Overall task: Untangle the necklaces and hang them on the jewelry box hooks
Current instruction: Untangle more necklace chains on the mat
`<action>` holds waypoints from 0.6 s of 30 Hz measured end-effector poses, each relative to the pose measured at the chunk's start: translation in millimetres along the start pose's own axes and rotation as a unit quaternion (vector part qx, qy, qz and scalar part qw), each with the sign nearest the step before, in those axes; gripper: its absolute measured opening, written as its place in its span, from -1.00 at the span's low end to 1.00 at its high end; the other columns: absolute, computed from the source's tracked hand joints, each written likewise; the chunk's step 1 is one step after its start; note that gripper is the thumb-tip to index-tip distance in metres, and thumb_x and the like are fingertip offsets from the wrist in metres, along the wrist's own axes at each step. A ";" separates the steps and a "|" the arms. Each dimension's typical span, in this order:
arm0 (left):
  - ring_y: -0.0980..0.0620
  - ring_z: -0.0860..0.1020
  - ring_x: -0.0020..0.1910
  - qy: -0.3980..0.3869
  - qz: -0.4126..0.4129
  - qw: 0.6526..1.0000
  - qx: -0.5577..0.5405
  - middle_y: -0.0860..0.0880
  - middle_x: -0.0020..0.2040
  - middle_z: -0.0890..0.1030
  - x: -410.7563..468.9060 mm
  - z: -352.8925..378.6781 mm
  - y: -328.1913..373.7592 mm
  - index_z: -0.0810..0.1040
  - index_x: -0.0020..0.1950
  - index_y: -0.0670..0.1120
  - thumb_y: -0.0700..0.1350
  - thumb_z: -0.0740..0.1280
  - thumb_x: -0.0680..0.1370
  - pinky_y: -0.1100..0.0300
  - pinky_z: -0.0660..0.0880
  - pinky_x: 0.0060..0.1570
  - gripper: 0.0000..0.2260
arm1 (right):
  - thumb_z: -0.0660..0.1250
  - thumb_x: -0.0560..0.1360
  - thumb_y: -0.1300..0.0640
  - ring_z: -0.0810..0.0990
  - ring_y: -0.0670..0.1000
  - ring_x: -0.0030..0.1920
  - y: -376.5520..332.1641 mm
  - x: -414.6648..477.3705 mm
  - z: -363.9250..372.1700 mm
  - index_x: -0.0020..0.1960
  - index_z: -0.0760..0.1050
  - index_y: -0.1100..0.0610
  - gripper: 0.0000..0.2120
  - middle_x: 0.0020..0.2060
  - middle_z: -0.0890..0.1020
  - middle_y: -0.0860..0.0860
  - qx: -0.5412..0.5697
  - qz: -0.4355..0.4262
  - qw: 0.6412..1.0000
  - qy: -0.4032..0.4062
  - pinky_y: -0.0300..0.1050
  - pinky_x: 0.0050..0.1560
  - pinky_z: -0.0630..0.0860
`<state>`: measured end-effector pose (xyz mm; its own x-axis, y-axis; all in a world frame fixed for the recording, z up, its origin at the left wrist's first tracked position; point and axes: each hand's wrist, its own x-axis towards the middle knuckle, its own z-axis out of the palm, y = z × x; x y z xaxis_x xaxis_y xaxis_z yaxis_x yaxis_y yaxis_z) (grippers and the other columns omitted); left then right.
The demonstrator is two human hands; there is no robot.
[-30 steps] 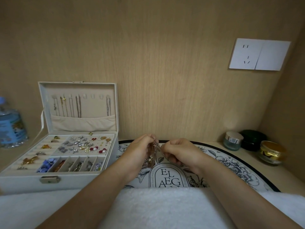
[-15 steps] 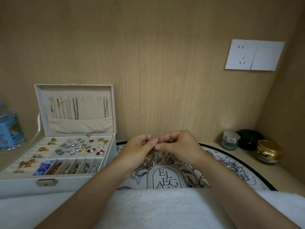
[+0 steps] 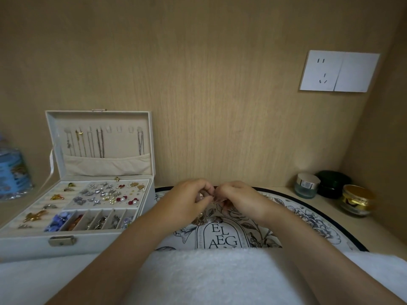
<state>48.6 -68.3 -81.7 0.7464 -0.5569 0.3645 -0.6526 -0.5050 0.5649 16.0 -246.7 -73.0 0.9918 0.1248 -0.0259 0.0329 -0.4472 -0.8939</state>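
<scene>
Matt wood-grain wall (image 3: 198, 84), fluffy towel (image 3: 209, 276), cloth-lined jewelry box (image 3: 110, 239) w/ metal clasp (image 3: 62, 241), glossy glass jar (image 3: 306, 191)

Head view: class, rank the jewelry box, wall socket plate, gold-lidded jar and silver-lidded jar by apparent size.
1. jewelry box
2. wall socket plate
3. gold-lidded jar and silver-lidded jar: near alike; the gold one looks slightly bigger but sits nearer the camera, so unranked.

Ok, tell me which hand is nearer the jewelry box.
Left. The left hand is just right of the jewelry box; the right hand is farther right, beyond it.
</scene>
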 end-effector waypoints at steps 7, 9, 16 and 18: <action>0.25 0.43 -0.36 -0.049 -0.049 0.996 -0.054 0.15 -0.27 0.53 0.1 -2.4 -2.7 0.62 -0.04 0.03 0.00 0.30 0.61 0.38 0.32 -0.34 -0.88 | 0.29 0.61 0.14 0.60 0.03 -0.10 0.8 0.2 -9.7 -0.14 0.63 0.21 -0.77 -0.19 0.66 0.12 0.106 -0.049 0.993 -0.002 -0.03 0.10 0.52; 0.22 0.46 -0.34 -0.056 -0.063 0.992 -0.089 0.15 -0.28 0.55 1.4 -2.3 -2.6 0.62 -0.05 0.06 0.02 0.31 0.61 0.31 0.36 -0.28 -0.88 | 0.28 0.60 0.18 0.61 0.10 -0.06 1.1 0.2 -9.8 -0.17 0.59 0.24 -0.77 -0.22 0.65 0.14 0.170 -0.040 0.985 -0.008 0.01 0.18 0.53; 0.15 0.45 -0.42 -0.076 -0.096 0.990 -0.069 0.10 -0.37 0.56 1.3 -4.6 -2.2 0.63 -0.10 0.01 0.03 0.32 0.60 0.24 0.37 -0.35 -0.84 | 0.34 0.58 0.17 0.39 -0.06 -0.42 0.0 0.5 -9.4 -0.43 0.42 0.02 -0.60 -0.51 0.38 -0.05 0.171 -0.034 0.984 0.022 -0.22 -0.23 0.45; 0.13 0.45 -0.44 -0.092 -0.107 0.987 -0.074 0.10 -0.42 0.56 0.7 -4.1 -2.4 0.63 -0.18 0.01 0.02 0.36 0.58 0.26 0.37 -0.38 -0.83 | 0.41 0.52 0.22 0.37 -0.11 -0.44 -1.7 0.2 -8.1 -0.36 0.39 0.04 -0.66 -0.48 0.40 -0.08 0.090 -0.061 0.993 0.035 -0.27 -0.33 0.38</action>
<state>51.2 -64.7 -79.8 0.8196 -0.5654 0.0922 -0.4463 -0.5294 0.7215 17.2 -253.2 -67.8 0.9882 0.1030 0.1133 0.1371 -0.2656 -0.9543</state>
